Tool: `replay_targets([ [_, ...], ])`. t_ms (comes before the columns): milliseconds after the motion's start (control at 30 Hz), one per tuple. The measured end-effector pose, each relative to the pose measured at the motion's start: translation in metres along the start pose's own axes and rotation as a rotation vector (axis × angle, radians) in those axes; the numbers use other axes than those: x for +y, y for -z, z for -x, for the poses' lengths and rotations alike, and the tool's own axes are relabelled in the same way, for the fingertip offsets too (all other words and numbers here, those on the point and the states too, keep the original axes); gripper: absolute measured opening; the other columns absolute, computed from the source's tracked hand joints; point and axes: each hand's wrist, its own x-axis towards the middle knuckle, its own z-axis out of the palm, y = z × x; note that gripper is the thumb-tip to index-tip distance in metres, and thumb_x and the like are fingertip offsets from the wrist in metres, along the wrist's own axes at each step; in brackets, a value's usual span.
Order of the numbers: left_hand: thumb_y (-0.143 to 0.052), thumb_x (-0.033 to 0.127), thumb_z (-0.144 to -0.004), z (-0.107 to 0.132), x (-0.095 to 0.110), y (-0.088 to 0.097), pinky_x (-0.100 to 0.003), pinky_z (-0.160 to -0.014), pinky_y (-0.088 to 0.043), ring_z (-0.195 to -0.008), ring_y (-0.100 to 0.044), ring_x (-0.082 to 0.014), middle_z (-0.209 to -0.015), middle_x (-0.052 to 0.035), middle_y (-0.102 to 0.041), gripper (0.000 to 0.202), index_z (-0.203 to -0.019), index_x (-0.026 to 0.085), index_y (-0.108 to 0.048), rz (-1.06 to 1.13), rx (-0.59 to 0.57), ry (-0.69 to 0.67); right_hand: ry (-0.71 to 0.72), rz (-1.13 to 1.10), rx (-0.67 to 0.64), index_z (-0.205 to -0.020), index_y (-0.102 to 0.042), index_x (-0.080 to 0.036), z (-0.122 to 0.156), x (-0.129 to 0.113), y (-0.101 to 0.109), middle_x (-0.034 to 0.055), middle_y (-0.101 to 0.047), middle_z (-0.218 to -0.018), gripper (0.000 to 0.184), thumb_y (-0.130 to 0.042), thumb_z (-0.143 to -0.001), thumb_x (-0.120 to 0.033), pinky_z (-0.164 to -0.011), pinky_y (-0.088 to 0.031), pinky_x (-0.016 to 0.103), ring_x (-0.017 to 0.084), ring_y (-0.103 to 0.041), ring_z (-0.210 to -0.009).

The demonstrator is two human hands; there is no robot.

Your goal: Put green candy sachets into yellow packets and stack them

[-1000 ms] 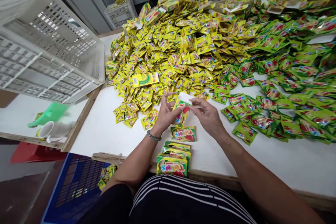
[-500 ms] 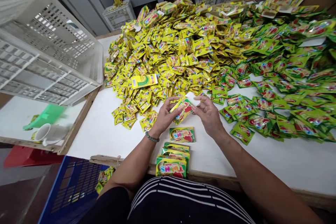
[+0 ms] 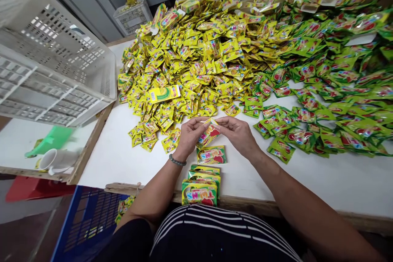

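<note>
A small printed candy box is held tilted above the table between both hands. My left hand grips its left side, thumb on the front and fingers behind. My right hand pinches the upper right end, where the flap is mostly covered by the fingers. Just below lies another box, flat on the white table. Nearer my body, several matching boxes stand in an overlapping row at the table edge. Beyond my hands spreads a heap of yellow sachets, with green sachets to the right.
A flattened-looking yellow box rests on the heap. At left are a tilted white crate, a white mug and a green plastic piece. A blue basket sits below the table's wooden edge.
My right hand has moved closer to my left, and the white flap that stood up at the box's top is now folded down. The whole view has shifted slightly.
</note>
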Motion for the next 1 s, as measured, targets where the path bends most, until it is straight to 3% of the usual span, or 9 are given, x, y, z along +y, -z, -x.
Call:
replay_targets([
  [133,-0.087,0.043,-0.059,0.001,0.003,-0.002,-0.024,-0.061,-0.050,-0.061,-0.064,-0.0109,-0.070,0.0003,-0.071,0.047,-0.095,0.016,-0.072,0.028,-0.002,0.024,-0.085,-0.156,0.080,-0.083,-0.077,-0.022,-0.003,0.005,0.001,0.0028,-0.077,-0.083,0.024,-0.078,-0.069,-0.042,-0.078,-0.056,0.036,0.019,-0.070,-0.077],
  [267,-0.087,0.041,-0.060,0.000,0.004,0.001,-0.022,-0.058,-0.049,-0.055,-0.061,-0.0093,-0.063,0.0019,-0.069,0.047,-0.097,0.015,-0.072,0.002,0.003,0.009,-0.081,-0.162,0.015,-0.085,-0.080,-0.024,-0.004,0.008,0.005,0.0029,-0.079,-0.090,0.023,-0.081,-0.066,-0.038,-0.089,-0.054,0.041,0.022,-0.071,-0.084],
  [433,-0.087,0.041,-0.060,0.001,0.005,0.002,-0.023,-0.064,-0.052,-0.064,-0.066,-0.0116,-0.074,-0.0016,-0.074,0.044,-0.093,0.015,-0.072,0.016,-0.035,-0.016,-0.113,-0.137,0.016,-0.079,-0.081,-0.025,-0.004,0.006,0.009,0.0030,-0.079,-0.085,0.023,-0.084,-0.060,-0.038,-0.089,-0.053,0.042,0.024,-0.070,-0.084],
  [633,-0.087,0.040,-0.061,0.003,0.005,0.000,-0.021,-0.057,-0.046,-0.057,-0.061,-0.0087,-0.066,0.0008,-0.070,0.041,-0.090,0.015,-0.073,0.023,-0.005,-0.041,0.058,-0.003,-0.064,-0.092,-0.080,-0.027,0.011,0.000,0.002,0.0034,-0.076,-0.098,0.018,-0.069,-0.079,-0.034,-0.091,-0.052,0.039,0.023,-0.067,-0.097],
  [767,-0.086,0.040,-0.063,0.005,0.001,-0.004,-0.019,-0.054,-0.042,-0.054,-0.056,-0.0063,-0.064,0.0027,-0.066,0.041,-0.091,0.015,-0.072,0.064,0.068,-0.047,0.125,0.016,0.026,-0.106,-0.077,-0.026,0.020,0.004,-0.010,0.0050,-0.072,-0.106,0.027,-0.063,-0.085,-0.035,-0.090,-0.052,0.038,0.022,-0.065,-0.101],
  [833,-0.086,0.041,-0.062,0.006,0.001,-0.007,-0.019,-0.054,-0.041,-0.053,-0.054,-0.0053,-0.063,0.0039,-0.064,0.043,-0.092,0.015,-0.071,0.078,0.092,-0.043,0.195,0.119,0.066,-0.105,-0.077,-0.025,0.019,0.005,-0.011,0.0058,-0.073,-0.103,0.026,-0.060,-0.087,-0.035,-0.091,-0.051,0.040,0.023,-0.065,-0.099],
  [933,-0.087,0.040,-0.060,0.006,0.004,-0.009,-0.018,-0.050,-0.037,-0.047,-0.049,-0.0045,-0.055,0.0071,-0.058,0.048,-0.096,0.015,-0.067,0.067,0.065,-0.009,0.279,0.265,0.122,-0.094,-0.079,-0.026,0.015,0.001,-0.008,0.0058,-0.075,-0.096,0.027,-0.054,-0.092,-0.037,-0.094,-0.049,0.042,0.023,-0.064,-0.100],
  [1000,-0.088,0.039,-0.059,0.006,0.007,-0.010,-0.018,-0.048,-0.034,-0.045,-0.046,-0.0045,-0.053,0.0084,-0.057,0.052,-0.098,0.016,-0.064,0.051,0.017,0.015,0.313,0.287,0.137,-0.096,-0.078,-0.026,0.014,-0.002,-0.006,0.0059,-0.076,-0.101,0.029,-0.051,-0.094,-0.037,-0.095,-0.049,0.042,0.023,-0.064,-0.102],
])
